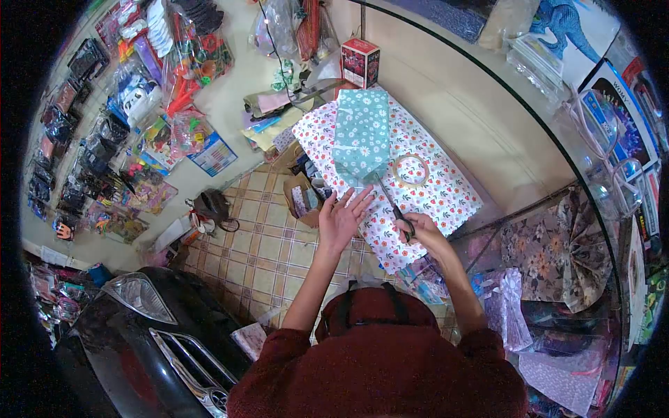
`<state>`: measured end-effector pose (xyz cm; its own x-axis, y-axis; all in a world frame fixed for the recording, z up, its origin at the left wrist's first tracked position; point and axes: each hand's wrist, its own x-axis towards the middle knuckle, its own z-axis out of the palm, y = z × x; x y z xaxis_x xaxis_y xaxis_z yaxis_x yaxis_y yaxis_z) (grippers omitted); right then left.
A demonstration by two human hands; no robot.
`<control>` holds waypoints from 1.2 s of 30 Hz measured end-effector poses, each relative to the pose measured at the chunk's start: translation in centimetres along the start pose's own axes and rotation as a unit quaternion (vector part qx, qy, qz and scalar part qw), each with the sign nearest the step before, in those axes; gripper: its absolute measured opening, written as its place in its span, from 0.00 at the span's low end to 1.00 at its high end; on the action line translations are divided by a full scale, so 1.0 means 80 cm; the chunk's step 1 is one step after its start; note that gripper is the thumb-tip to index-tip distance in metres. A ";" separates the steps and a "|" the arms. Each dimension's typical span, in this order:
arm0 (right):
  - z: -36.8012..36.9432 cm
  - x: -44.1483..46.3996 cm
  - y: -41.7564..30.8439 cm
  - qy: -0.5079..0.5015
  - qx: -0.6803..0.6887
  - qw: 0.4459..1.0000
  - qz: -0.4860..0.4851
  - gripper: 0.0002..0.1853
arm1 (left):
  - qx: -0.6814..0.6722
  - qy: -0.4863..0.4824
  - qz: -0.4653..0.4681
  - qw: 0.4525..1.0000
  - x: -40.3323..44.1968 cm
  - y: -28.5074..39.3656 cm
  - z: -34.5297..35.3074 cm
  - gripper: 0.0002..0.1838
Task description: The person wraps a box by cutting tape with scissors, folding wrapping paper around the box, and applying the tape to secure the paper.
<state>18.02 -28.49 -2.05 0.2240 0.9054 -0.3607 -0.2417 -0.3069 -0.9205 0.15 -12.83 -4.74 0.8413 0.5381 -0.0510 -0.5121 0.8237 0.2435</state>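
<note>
Floral wrapping paper (446,177) with red flowers on white covers the surface ahead of me. On it lies a green parcel (362,132) with white daisies, its near end narrowing to a fold. My right hand (418,233) holds black-handled scissors (396,210), whose tips point up toward the parcel's near end. Palm up and fingers spread, my left hand (341,219) is just below the parcel and holds nothing. A roll of tape (410,171) lies on the paper to the right of the parcel.
A red box (360,63) stands behind the parcel. An open cardboard box (301,200) is beside the paper's left edge. Packaged goods hang on the left wall. A black toy car (139,341) is at lower left, and glass shelving curves along the right.
</note>
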 end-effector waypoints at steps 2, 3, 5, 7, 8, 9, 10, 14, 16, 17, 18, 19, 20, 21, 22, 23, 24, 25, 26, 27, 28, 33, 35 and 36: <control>-0.011 0.004 0.003 -0.014 0.003 1.000 0.012 0.15 | -0.003 -0.005 0.003 1.000 0.001 0.000 0.000 0.25; -0.011 0.005 0.003 -0.012 0.006 1.000 0.009 0.15 | -0.012 -0.010 0.003 1.000 0.001 0.000 -0.003 0.26; -0.011 0.007 0.003 -0.009 0.012 1.000 0.003 0.14 | -0.018 -0.012 0.016 1.000 0.002 -0.001 -0.009 0.27; -0.012 0.006 0.007 -0.014 -0.006 1.000 -0.022 0.14 | -0.011 -0.006 0.044 0.999 0.002 -0.004 -0.012 0.27; -0.013 0.006 0.009 -0.016 -0.014 0.999 -0.035 0.14 | -0.029 -0.008 0.057 0.998 0.002 -0.003 -0.014 0.26; -0.012 0.003 0.006 -0.014 -0.016 0.999 -0.036 0.14 | -0.047 -0.011 0.069 0.996 0.003 -0.001 -0.015 0.25; -0.012 0.000 0.001 -0.012 -0.017 0.999 -0.037 0.14 | -0.066 -0.013 0.080 0.995 0.002 0.000 -0.016 0.24; -0.044 0.014 0.013 -0.015 -0.199 0.976 -0.085 0.13 | 0.076 -0.012 0.060 0.995 -0.004 0.003 -0.012 0.24; -0.038 0.001 -0.019 0.068 -0.357 0.927 -0.089 0.14 | 0.172 -0.040 0.066 0.982 -0.011 0.004 -0.005 0.21; -0.034 -0.008 -0.034 0.108 -0.432 0.891 -0.089 0.14 | 0.228 -0.020 0.079 0.970 -0.011 0.004 -0.004 0.19; -0.030 -0.012 -0.040 0.153 -0.494 0.846 -0.127 0.19 | 0.282 0.000 0.093 0.955 -0.010 0.004 -0.001 0.17; -0.031 -0.010 -0.040 0.164 -0.510 0.834 -0.130 0.19 | 0.335 0.021 0.106 0.936 -0.010 0.003 0.001 0.15; -0.032 -0.007 -0.038 0.173 -0.526 0.822 -0.133 0.20 | 0.345 0.028 0.110 0.932 -0.011 0.004 0.003 0.13; -0.034 -0.005 -0.037 0.183 -0.541 0.809 -0.137 0.20 | 0.356 0.035 0.113 0.927 -0.014 0.005 0.014 0.11; -0.036 -0.004 -0.037 0.164 -0.588 0.776 -0.159 0.22 | 0.366 0.042 0.118 0.922 -0.016 0.006 0.022 0.09; -0.034 -0.004 -0.036 0.181 -0.624 0.735 -0.192 0.21 | 0.365 0.040 0.119 0.923 -0.018 0.007 0.025 0.09; -0.029 -0.007 -0.036 0.197 -0.657 0.692 -0.223 0.21 | 0.364 0.039 0.119 0.923 -0.020 0.008 0.027 0.09; -0.025 -0.009 -0.038 0.213 -0.688 0.646 -0.253 0.21 | 0.362 0.037 0.120 0.924 -0.020 0.008 0.028 0.09; -0.020 -0.005 -0.044 0.192 -0.620 0.710 -0.274 0.20 | 0.367 0.035 0.121 0.922 -0.020 0.008 0.028 0.09; -0.010 0.003 -0.055 0.169 -0.545 0.768 -0.291 0.19 | 0.372 0.033 0.123 0.920 -0.021 0.008 0.027 0.09; -0.001 0.010 -0.062 0.144 -0.465 0.818 -0.306 0.18 | 0.377 0.032 0.125 0.917 -0.021 0.008 0.027 0.09; 0.033 0.035 -0.054 -0.038 -0.124 0.982 -0.140 0.14 | 0.363 0.013 0.120 0.924 -0.017 0.006 0.018 0.10; 0.034 0.041 -0.050 -0.039 -0.064 0.992 -0.100 0.13 | 0.366 0.016 0.124 0.922 -0.018 0.008 0.019 0.10; 0.034 0.044 -0.047 -0.032 -0.061 0.991 -0.112 0.12 | 0.370 0.021 0.123 0.921 -0.019 0.009 0.019 0.10</control>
<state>17.12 -23.34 0.55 0.1979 0.9703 -0.1393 -0.0766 -0.1264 -0.9890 -1.22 -13.27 -3.01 0.7007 0.7109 0.0598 -0.4149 0.3379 0.8448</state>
